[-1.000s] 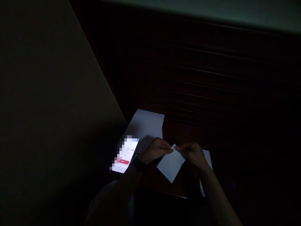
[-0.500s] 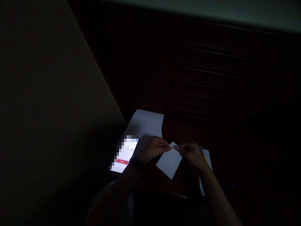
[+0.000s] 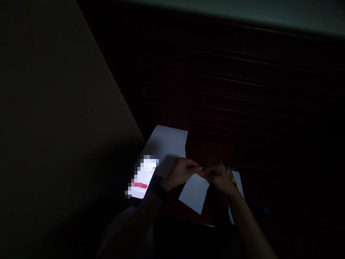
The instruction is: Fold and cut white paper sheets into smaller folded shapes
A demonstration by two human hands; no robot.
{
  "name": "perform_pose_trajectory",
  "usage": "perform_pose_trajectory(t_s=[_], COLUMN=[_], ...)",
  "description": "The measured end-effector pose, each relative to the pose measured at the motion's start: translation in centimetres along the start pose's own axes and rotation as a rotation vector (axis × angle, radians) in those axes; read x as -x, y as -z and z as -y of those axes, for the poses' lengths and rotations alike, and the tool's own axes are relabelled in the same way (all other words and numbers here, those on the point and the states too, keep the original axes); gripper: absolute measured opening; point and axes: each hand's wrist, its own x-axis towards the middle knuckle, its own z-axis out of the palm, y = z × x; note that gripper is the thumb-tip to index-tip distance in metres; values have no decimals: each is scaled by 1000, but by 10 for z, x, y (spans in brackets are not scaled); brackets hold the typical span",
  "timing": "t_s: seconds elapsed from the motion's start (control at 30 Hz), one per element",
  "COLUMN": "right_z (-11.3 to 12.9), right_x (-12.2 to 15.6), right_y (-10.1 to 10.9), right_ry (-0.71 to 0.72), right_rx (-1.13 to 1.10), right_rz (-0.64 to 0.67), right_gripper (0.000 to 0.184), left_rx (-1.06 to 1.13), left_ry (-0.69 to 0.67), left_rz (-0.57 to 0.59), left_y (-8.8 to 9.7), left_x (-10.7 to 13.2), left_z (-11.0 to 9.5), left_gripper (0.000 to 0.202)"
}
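Observation:
A small white piece of paper [image 3: 194,194] is held at its upper end between both hands, its lower part spreading toward me above a dark brown tabletop [image 3: 172,212]. My left hand [image 3: 183,172], with a dark band on the wrist, pinches the paper's upper edge between thumb and fingers. Close against it, my right hand [image 3: 217,177] pinches the same edge from the other side. The fingertips of both hands nearly meet, and they hide the top of the paper.
A lit phone [image 3: 142,180] lies left of my left wrist, partly blurred out. Behind it rests a larger white sheet [image 3: 169,144]. Under my right forearm are another white sheet [image 3: 239,181] and a yellow-and-grey tool [image 3: 232,177], partly covered. A wall [image 3: 81,108] rises at the left.
The paper has turned, and its lower corner has shifted slightly right and toward me. My fingertips have come together over its top edge, covering the corner that showed before.

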Motion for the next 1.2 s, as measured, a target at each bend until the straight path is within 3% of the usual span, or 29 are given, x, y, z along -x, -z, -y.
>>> perform_pose_trajectory(t_s=[0.23,0.57,0.8,0.97,1.2], right_z=[12,13,7,12,12], right_x=[3,4,2,1,3], right_y=[1,13,24,19,17], right_ry=[16,-16,-12,69,44], right_rx=[5,-9,18,48,20], right_rz=[28,23,77,108,134], right_gripper=[24,30,28,22,20], left_rx=[-137,-57,-32,-85,-25], left_ry=[18,64,65,54,47], left_rz=[-53,-112,-109,-97,-41], left_y=[2,5,5,5,6], left_x=[1,0,-1,0,0], left_z=[-3,-4,-2,0,-3], left_gripper=[29,28,29,30,29])
